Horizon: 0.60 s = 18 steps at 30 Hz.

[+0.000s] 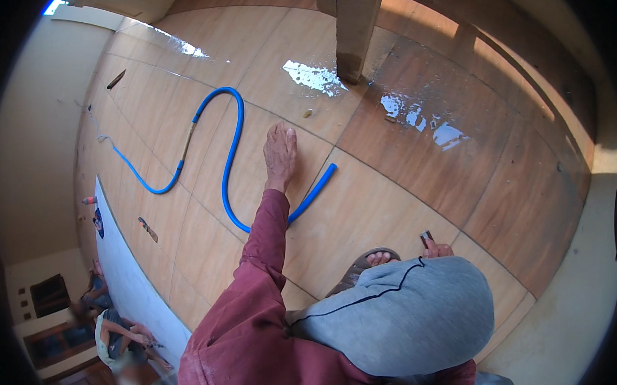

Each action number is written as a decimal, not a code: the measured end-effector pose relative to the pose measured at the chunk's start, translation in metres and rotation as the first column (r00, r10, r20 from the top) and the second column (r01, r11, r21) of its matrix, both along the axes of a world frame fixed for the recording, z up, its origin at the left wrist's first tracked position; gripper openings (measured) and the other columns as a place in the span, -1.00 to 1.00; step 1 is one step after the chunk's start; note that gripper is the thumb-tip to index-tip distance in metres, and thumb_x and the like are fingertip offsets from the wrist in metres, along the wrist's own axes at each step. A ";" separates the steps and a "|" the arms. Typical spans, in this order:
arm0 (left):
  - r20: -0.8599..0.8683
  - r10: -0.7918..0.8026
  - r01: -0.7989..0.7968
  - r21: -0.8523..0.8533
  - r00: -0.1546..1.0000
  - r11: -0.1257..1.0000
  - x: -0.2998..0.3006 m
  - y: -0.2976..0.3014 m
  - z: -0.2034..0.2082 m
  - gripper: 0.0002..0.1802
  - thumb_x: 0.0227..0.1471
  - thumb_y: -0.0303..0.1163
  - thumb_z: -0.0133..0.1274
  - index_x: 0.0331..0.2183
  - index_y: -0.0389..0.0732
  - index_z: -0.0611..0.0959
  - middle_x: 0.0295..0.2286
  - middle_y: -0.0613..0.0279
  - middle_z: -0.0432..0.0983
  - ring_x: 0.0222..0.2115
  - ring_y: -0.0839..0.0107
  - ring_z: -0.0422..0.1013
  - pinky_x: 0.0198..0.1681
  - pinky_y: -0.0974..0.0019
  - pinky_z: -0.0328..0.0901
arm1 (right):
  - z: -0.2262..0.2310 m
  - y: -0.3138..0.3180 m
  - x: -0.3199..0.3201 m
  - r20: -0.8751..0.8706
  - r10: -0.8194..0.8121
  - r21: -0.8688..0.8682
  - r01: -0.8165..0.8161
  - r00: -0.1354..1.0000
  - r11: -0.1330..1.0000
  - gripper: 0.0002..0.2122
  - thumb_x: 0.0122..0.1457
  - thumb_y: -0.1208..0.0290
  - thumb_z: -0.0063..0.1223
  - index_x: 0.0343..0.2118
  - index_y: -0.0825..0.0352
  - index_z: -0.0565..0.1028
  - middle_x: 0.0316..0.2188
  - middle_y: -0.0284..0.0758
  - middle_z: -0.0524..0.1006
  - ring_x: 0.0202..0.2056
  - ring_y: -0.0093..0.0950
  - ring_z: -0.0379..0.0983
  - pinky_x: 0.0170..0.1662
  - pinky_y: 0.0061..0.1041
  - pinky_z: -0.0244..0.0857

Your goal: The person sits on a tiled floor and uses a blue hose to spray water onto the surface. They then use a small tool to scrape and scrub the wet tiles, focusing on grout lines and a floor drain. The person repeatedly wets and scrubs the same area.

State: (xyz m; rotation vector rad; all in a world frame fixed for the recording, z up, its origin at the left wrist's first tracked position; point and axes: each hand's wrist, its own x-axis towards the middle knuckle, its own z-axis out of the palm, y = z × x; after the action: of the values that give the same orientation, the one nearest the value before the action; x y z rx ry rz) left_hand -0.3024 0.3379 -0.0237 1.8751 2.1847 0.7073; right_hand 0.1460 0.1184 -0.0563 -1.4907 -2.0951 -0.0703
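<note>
My left hand (280,153) reaches forward, its fingers stretched out low over the tiled floor (272,67), with nothing visible in them. A bright blue hose (235,141) winds across the tiles to the left of that hand and passes behind my left wrist. Its thick free end (329,171) lies to the right. A bare tan section joins two lengths of the hose further left. Beside my right knee, my right hand (438,250) is mostly hidden by the grey trouser leg. Its fingers close on a small dark object with a pale end (426,237), too small to name.
Water puddles (313,77) shine around a wooden post (353,36). A knife-like tool (148,229) and a dark stick-like piece (116,79) lie left. A pale board (136,281) edges the lower left, where other people (120,332) sit. My sandalled foot (364,267) is near my knee.
</note>
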 end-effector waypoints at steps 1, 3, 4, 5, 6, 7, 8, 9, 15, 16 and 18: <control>-0.092 0.040 -0.049 -0.106 0.995 0.993 -0.006 0.011 -0.014 -0.20 0.40 0.14 -0.39 0.27 -0.41 0.28 0.24 -0.38 0.18 0.27 -0.25 0.13 0.29 -0.17 0.04 | -0.005 0.000 -0.001 -0.008 0.020 0.023 -0.020 1.000 1.000 -0.72 -0.02 0.59 0.16 -0.19 0.22 0.54 -0.56 -0.36 0.36 -0.56 -0.36 0.40 -0.53 -0.27 0.32; -0.276 0.077 -0.162 -0.300 0.958 0.940 -0.014 0.036 -0.034 -0.14 0.40 0.13 -0.40 0.34 -0.47 0.14 0.36 -0.37 -0.08 0.39 -0.26 -0.13 0.39 -0.23 -0.17 | -0.014 0.001 -0.005 -0.015 0.026 0.064 -0.025 1.000 0.998 -0.71 -0.03 0.59 0.15 -0.19 0.23 0.54 -0.57 -0.36 0.37 -0.56 -0.37 0.41 -0.53 -0.28 0.33; -0.263 0.063 -0.145 -0.306 0.963 0.941 0.026 0.042 -0.039 -0.14 0.41 0.12 -0.42 0.35 -0.47 0.09 0.37 -0.38 -0.12 0.41 -0.25 -0.19 0.41 -0.24 -0.25 | -0.019 -0.003 0.002 0.011 -0.005 0.078 0.004 1.000 0.997 -0.71 -0.03 0.59 0.15 -0.19 0.23 0.54 -0.57 -0.36 0.38 -0.55 -0.37 0.41 -0.52 -0.28 0.34; -0.256 0.055 -0.136 -0.310 0.965 0.941 0.081 0.046 -0.038 -0.13 0.41 0.11 -0.43 0.36 -0.48 0.04 0.38 -0.40 -0.16 0.42 -0.25 -0.25 0.42 -0.26 -0.33 | -0.020 -0.006 0.007 0.031 -0.029 0.093 0.026 0.999 0.995 -0.71 -0.04 0.60 0.15 -0.19 0.24 0.54 -0.57 -0.36 0.38 -0.55 -0.37 0.42 -0.52 -0.29 0.35; -0.243 -0.054 -0.010 -0.257 0.968 0.966 0.117 0.046 -0.042 -0.16 0.41 0.09 -0.45 0.37 -0.46 0.04 0.39 -0.36 -0.18 0.43 -0.21 -0.25 0.43 -0.22 -0.37 | -0.016 -0.007 0.003 0.017 -0.021 0.061 0.020 1.000 0.998 -0.71 -0.04 0.60 0.15 -0.18 0.24 0.54 -0.56 -0.36 0.39 -0.55 -0.37 0.42 -0.51 -0.29 0.35; -0.112 -0.255 0.235 -0.165 0.961 0.958 0.161 0.044 -0.042 -0.20 0.42 0.08 -0.40 0.38 -0.36 0.07 0.40 -0.27 -0.14 0.44 -0.12 -0.25 0.44 -0.20 -0.34 | -0.009 -0.007 -0.001 0.010 -0.013 0.031 0.013 1.000 0.999 -0.70 -0.03 0.60 0.14 -0.18 0.25 0.54 -0.55 -0.36 0.39 -0.54 -0.37 0.42 -0.50 -0.29 0.36; -0.046 -0.546 0.528 -0.193 0.837 0.827 0.207 0.043 -0.031 -0.23 0.42 0.06 -0.39 0.39 -0.31 0.07 0.41 -0.14 -0.13 0.44 -0.01 -0.21 0.45 -0.17 -0.32 | -0.004 -0.004 -0.003 0.005 -0.010 0.006 0.009 1.000 1.000 -0.70 -0.03 0.60 0.14 -0.18 0.25 0.54 -0.54 -0.36 0.40 -0.54 -0.37 0.42 -0.50 -0.30 0.36; 0.067 -0.691 0.694 -0.078 0.720 0.716 0.247 0.043 -0.021 -0.25 0.42 0.06 -0.39 0.39 -0.26 0.09 0.42 -0.09 -0.12 0.44 0.06 -0.16 0.46 -0.10 -0.28 | -0.003 0.000 -0.005 -0.003 0.004 0.009 -0.004 1.000 1.000 -0.69 -0.03 0.61 0.14 -0.17 0.25 0.54 -0.53 -0.35 0.40 -0.53 -0.37 0.43 -0.49 -0.30 0.37; 0.383 -0.642 0.566 0.304 0.664 0.767 0.284 0.000 0.019 -0.51 0.19 -0.41 0.09 0.14 -0.24 0.49 0.07 -0.04 0.44 0.10 0.00 0.35 0.21 -0.01 0.20 | 0.024 -0.003 -0.001 -0.005 -0.026 -0.122 0.025 1.000 0.992 -0.65 -0.03 0.61 0.15 -0.11 0.26 0.53 -0.49 -0.33 0.41 -0.49 -0.36 0.44 -0.44 -0.30 0.38; 0.399 -0.650 0.609 0.243 0.646 0.755 0.260 -0.022 0.028 -0.58 0.12 -0.46 0.14 0.04 -0.23 0.57 -0.09 0.01 0.55 -0.06 0.00 0.46 0.09 0.00 0.30 | 0.020 -0.006 0.004 0.004 -0.045 -0.103 0.046 0.999 0.994 -0.65 -0.03 0.60 0.15 -0.11 0.26 0.53 -0.49 -0.32 0.41 -0.48 -0.35 0.45 -0.43 -0.30 0.38; 0.167 -0.661 0.663 0.047 0.732 0.747 0.191 -0.067 0.037 -0.66 0.09 -0.46 0.20 -0.06 -0.21 0.63 -0.22 0.03 0.54 -0.22 0.07 0.49 -0.01 0.04 0.34 | 0.013 -0.005 0.000 -0.016 -0.026 -0.112 0.024 1.000 0.993 -0.65 -0.02 0.58 0.16 -0.10 0.26 0.53 -0.47 -0.31 0.42 -0.46 -0.34 0.45 -0.41 -0.28 0.38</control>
State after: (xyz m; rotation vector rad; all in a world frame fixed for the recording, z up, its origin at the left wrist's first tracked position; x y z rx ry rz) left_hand -0.1110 0.2708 0.0135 2.2657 1.2431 0.6550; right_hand 0.1455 0.1131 -0.0429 -1.5779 -2.0968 0.0513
